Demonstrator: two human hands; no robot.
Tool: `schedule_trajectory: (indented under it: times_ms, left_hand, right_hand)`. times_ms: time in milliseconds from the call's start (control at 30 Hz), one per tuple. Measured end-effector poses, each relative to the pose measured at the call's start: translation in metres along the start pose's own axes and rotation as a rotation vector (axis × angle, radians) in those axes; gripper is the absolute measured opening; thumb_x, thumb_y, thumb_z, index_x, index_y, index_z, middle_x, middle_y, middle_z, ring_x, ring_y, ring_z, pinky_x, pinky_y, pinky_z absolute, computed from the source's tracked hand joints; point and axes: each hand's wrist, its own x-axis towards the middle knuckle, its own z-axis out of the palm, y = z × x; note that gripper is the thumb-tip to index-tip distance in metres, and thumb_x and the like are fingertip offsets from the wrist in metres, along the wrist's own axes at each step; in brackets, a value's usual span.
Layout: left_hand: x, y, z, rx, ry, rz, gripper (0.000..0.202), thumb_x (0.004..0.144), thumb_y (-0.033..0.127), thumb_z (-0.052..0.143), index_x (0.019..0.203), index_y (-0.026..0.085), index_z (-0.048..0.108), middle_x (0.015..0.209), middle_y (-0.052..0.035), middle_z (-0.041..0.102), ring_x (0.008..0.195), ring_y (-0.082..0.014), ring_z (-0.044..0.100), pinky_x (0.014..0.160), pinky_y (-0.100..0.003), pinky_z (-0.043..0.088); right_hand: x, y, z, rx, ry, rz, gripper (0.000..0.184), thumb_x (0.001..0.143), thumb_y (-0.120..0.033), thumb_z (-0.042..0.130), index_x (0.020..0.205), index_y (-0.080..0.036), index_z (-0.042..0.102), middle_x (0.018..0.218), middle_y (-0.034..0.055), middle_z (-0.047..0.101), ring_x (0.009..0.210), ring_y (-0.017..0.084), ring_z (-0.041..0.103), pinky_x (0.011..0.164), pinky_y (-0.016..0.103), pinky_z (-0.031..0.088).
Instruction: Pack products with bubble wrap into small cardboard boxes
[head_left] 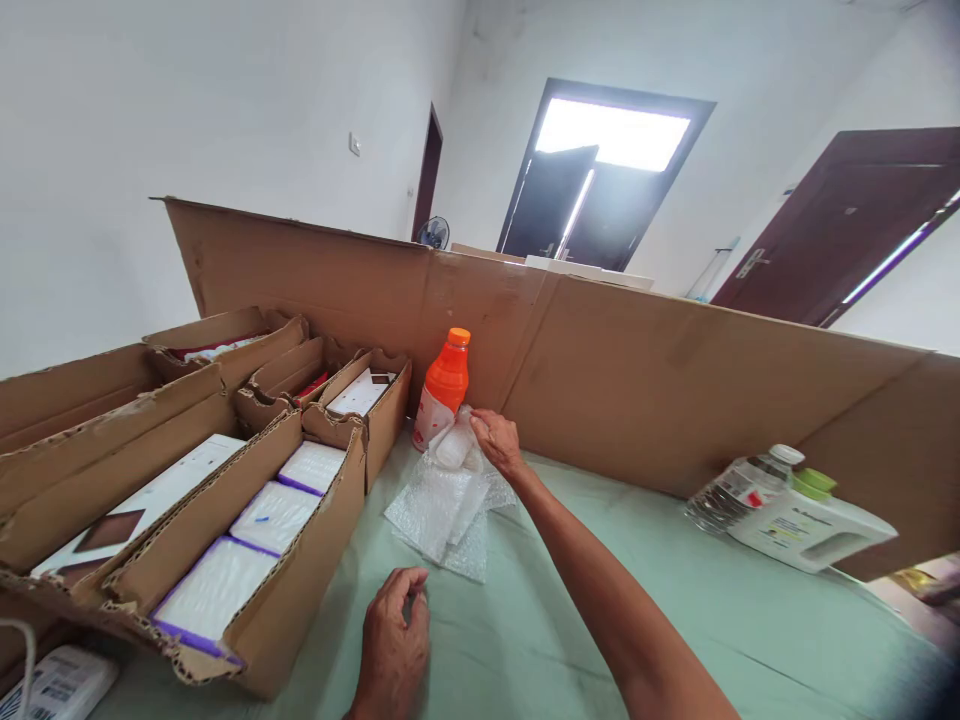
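My right hand (496,440) reaches forward with its fingers closed on the top edge of clear bubble wrap (439,500). The wrap lies in loose, overlapping sheets on the green cloth, with a rolled or bunched part at the top. Just behind it stands an orange bottle (448,372) with an orange cap, upright by the cardboard wall; the wrap hides part of its base. Nearer to me, my left hand (394,635) rests over the cloth, its fingers loosely curved and the thumb apart. Nothing shows in it.
On the left, open cardboard boxes (315,590) hold white packs with purple edges (274,515) and flat white boxes (161,500). A tall cardboard wall (637,350) runs along the back. At right, a clear bottle (739,490) and a white jug (810,530) lean together.
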Motion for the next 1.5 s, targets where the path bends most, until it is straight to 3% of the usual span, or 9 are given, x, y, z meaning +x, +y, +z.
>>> schedule_trajectory:
  times_ms: [233, 367, 600, 767, 900, 1000, 1167, 1400, 1500]
  left_hand:
    - [0.0, 0.004, -0.003, 0.017, 0.01, 0.035, 0.028, 0.083, 0.022, 0.045, 0.094, 0.017, 0.071, 0.094, -0.0106, 0.075, 0.085, -0.0212, 0.071, 0.069, -0.03, 0.058]
    - [0.003, 0.005, -0.003, 0.061, 0.045, 0.079, 0.029, 0.082, 0.014, 0.043, 0.093, 0.018, 0.069, 0.094, -0.0093, 0.074, 0.086, -0.0193, 0.071, 0.074, -0.029, 0.058]
    - [-0.004, 0.024, -0.012, 0.192, 0.154, 0.213, 0.038, 0.08, 0.006, 0.047, 0.109, 0.019, 0.068, 0.122, -0.0128, 0.067, 0.116, -0.0263, 0.062, 0.101, -0.047, 0.05]
    - [-0.023, 0.094, -0.064, 0.41, 0.376, 0.602, 0.041, 0.089, 0.011, 0.049, 0.128, 0.024, 0.054, 0.136, -0.0135, 0.056, 0.131, -0.0286, 0.051, 0.105, -0.049, 0.046]
    - [-0.01, 0.137, -0.129, 0.706, 0.472, 0.574, 0.051, 0.094, 0.022, 0.049, 0.144, 0.021, 0.04, 0.145, -0.0163, 0.05, 0.137, -0.0328, 0.045, 0.115, -0.062, 0.029]
    - [0.011, 0.135, -0.158, 0.978, 0.36, 0.473, 0.046, 0.093, 0.023, 0.044, 0.138, 0.014, 0.049, 0.127, -0.018, 0.066, 0.121, -0.0347, 0.059, 0.112, -0.065, 0.029]
    - [0.026, 0.114, -0.165, 1.039, 0.176, 0.418, 0.048, 0.089, 0.01, 0.039, 0.135, 0.012, 0.053, 0.09, -0.0096, 0.076, 0.085, -0.0268, 0.071, 0.098, -0.049, 0.048]
    - [-0.031, 0.137, -0.178, 0.812, -0.125, 0.781, 0.057, 0.092, 0.013, 0.042, 0.147, 0.028, 0.042, 0.113, -0.0033, 0.074, 0.106, -0.0215, 0.068, 0.094, -0.035, 0.052]
    - [-0.062, 0.132, -0.202, 0.763, -0.063, 0.786, 0.055, 0.091, 0.019, 0.051, 0.142, 0.037, 0.048, 0.116, -0.0009, 0.073, 0.115, -0.0255, 0.064, 0.103, -0.045, 0.049]
  right_hand:
    - [-0.107, -0.031, 0.013, 0.061, -0.062, -0.357, 0.038, 0.09, -0.036, 0.062, 0.126, -0.025, 0.066, 0.145, 0.009, 0.057, 0.132, 0.026, 0.051, 0.109, 0.043, 0.034]
    - [-0.131, -0.027, 0.029, 0.032, -0.153, -0.451, 0.037, 0.089, -0.031, 0.061, 0.123, -0.018, 0.067, 0.142, 0.0164, 0.058, 0.133, 0.033, 0.05, 0.105, 0.052, 0.038]
    - [-0.187, -0.015, 0.007, 0.221, 0.111, -0.424, 0.03, 0.095, -0.031, 0.052, 0.121, -0.027, 0.066, 0.134, 0.0105, 0.065, 0.124, 0.028, 0.059, 0.098, 0.047, 0.048]
    - [-0.247, -0.007, 0.005, 0.292, 0.09, -0.361, 0.028, 0.092, -0.028, 0.055, 0.116, -0.03, 0.069, 0.128, 0.0082, 0.069, 0.116, 0.027, 0.065, 0.091, 0.046, 0.055]
    - [-0.267, -0.003, -0.001, 0.339, 0.095, -0.302, 0.027, 0.092, -0.027, 0.054, 0.114, -0.03, 0.07, 0.127, 0.0083, 0.069, 0.115, 0.027, 0.066, 0.091, 0.047, 0.057]
    - [-0.274, -0.007, -0.008, 0.388, 0.087, -0.3, 0.024, 0.093, -0.026, 0.054, 0.11, -0.028, 0.071, 0.124, 0.0087, 0.07, 0.112, 0.026, 0.067, 0.091, 0.045, 0.058]
    - [-0.285, -0.013, -0.012, 0.466, 0.061, -0.32, 0.02, 0.092, -0.024, 0.055, 0.103, -0.029, 0.071, 0.119, 0.0077, 0.072, 0.108, 0.024, 0.069, 0.09, 0.04, 0.06]
    - [-0.296, -0.001, -0.025, 0.557, 0.046, -0.222, 0.021, 0.095, -0.031, 0.054, 0.107, -0.031, 0.071, 0.121, 0.0084, 0.072, 0.111, 0.026, 0.068, 0.092, 0.043, 0.06]
    - [-0.304, 0.004, -0.021, 0.627, 0.002, -0.144, 0.023, 0.096, -0.034, 0.053, 0.109, -0.03, 0.071, 0.122, 0.0089, 0.071, 0.114, 0.026, 0.067, 0.095, 0.045, 0.058]
